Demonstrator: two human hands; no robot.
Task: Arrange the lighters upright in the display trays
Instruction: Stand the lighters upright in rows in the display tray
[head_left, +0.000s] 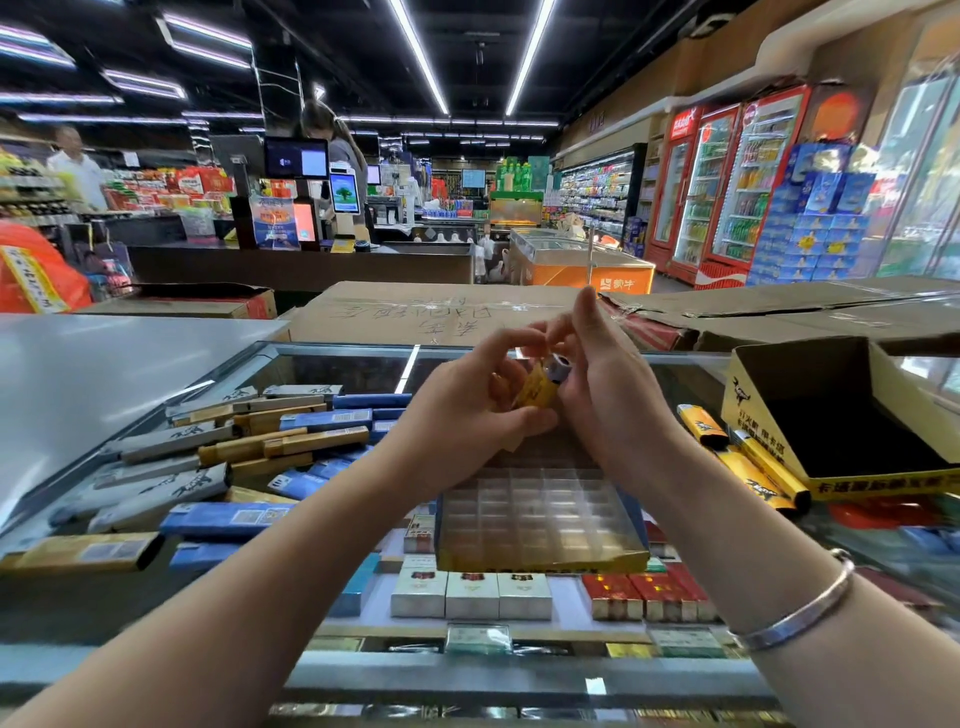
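The person holds one yellow lighter (540, 388) with both hands above the glass tabletop (519, 670). The left hand (467, 410) is closed around the lower body of the lighter, and the right hand (597, 374) pinches near its metal head, so the two hands are together and clamped on the same lighter. It is tilted, with the head pointing up and to the right.

Just below the hands stands the display tray (540, 519), a clear grid of small cells set in a yellow box. All the cells that are visible look empty; the far rows are hidden behind the hands. At the left, a loose pile of lighters (218, 457) in grey, tan and blue lies flat on the tabletop. At the right, a few more yellow lighters (701, 426) lean against an open yellow carton (831, 415).

The step in hand seems to be to prepare this lighter and put it into a cell. To do it well, the person should turn it fully upright, with the metal head on top, before lowering it. It is better to hold it near the head with one hand only, so that the bottom is free to enter the cell. The other hand could hold the tray steady, because it looks light and may slide on the glass. Filling from one corner, row by row, would keep the hands from knocking lighters that stand already.
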